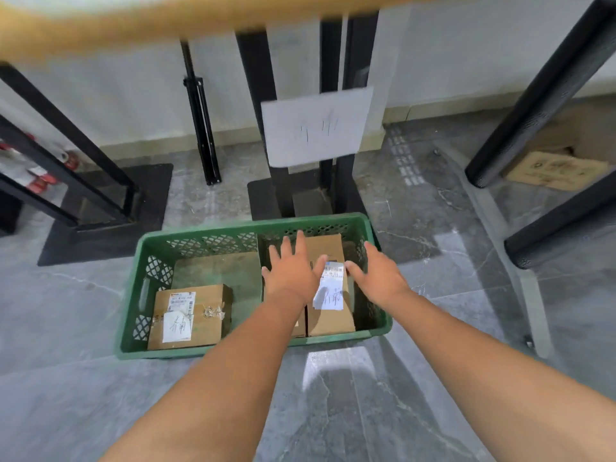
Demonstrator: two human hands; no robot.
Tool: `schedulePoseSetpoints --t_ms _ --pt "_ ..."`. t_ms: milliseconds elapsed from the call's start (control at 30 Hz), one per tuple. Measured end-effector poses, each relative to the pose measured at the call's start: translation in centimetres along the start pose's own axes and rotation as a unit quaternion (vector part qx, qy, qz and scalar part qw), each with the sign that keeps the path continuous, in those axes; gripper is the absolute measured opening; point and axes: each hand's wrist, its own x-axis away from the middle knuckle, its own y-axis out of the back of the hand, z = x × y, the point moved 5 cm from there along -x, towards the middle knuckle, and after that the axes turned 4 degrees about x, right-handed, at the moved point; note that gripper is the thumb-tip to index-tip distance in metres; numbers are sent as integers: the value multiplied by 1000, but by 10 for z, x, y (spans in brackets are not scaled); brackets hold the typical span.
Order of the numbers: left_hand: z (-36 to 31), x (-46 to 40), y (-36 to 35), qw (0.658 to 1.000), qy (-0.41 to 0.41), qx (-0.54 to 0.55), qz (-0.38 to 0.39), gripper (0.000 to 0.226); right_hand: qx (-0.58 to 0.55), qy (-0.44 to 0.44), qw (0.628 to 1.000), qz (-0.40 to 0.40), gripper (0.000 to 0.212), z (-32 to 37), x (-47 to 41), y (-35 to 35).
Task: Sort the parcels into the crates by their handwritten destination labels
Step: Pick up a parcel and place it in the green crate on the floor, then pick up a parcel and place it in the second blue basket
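A green plastic crate stands on the grey floor. In its right half lies a tall cardboard parcel with a white shipping label and a handwritten slip on top. My left hand hovers over that parcel's left side with fingers spread and straight. To the right of the parcel is my right hand, also with straight fingers, holding nothing. A second cardboard parcel with a handwritten white label lies in the crate's front left corner. Above the crate, a white paper sign with handwriting hangs on a black post.
Black table legs and floor plates stand behind the crate and at the left. Two thick black slanted legs cross the right side. Flattened cardboard lies at the far right. A blurred tan tabletop edge runs across the top.
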Motion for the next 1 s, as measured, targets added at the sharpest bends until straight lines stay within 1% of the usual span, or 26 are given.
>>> schedulePoseSetpoints --t_ms 133,200,367,467,500,567,667,767,800,933,1000 --pt "-49 62 99 1000 -11 -15 -7 74 0 31 999 -33 76 44 61 102" --pt "-72 98 149 1000 -13 -16 -8 74 -6 36 999 -37 76 63 97 152" --pt "-126 198 254 1000 -19 -1 22 73 -14 31 998 -47 76 108 200 261" --pt "-166 248 314 998 -55 -14 32 72 -22 28 998 -49 76 128 255 316" --pt "-179 264 336 996 -81 -19 21 71 -18 28 998 -55 76 134 270 336" --pt "-205 288 390 991 -130 -13 -24 68 9 23 996 -83 75 148 298 385" --pt "-238 304 475 980 -173 4 -94 66 44 1 988 -147 66 170 325 471" --pt "-270 324 568 961 -217 46 -163 68 16 6 973 -230 58 205 354 564" --pt "-280 329 594 955 -230 60 -176 68 -4 14 968 -249 58 218 363 589" --pt "-303 344 660 939 -253 119 -198 69 -42 24 953 -299 72 257 389 661" --pt "-313 347 677 931 -263 168 -190 68 -41 21 945 -324 70 267 400 681"
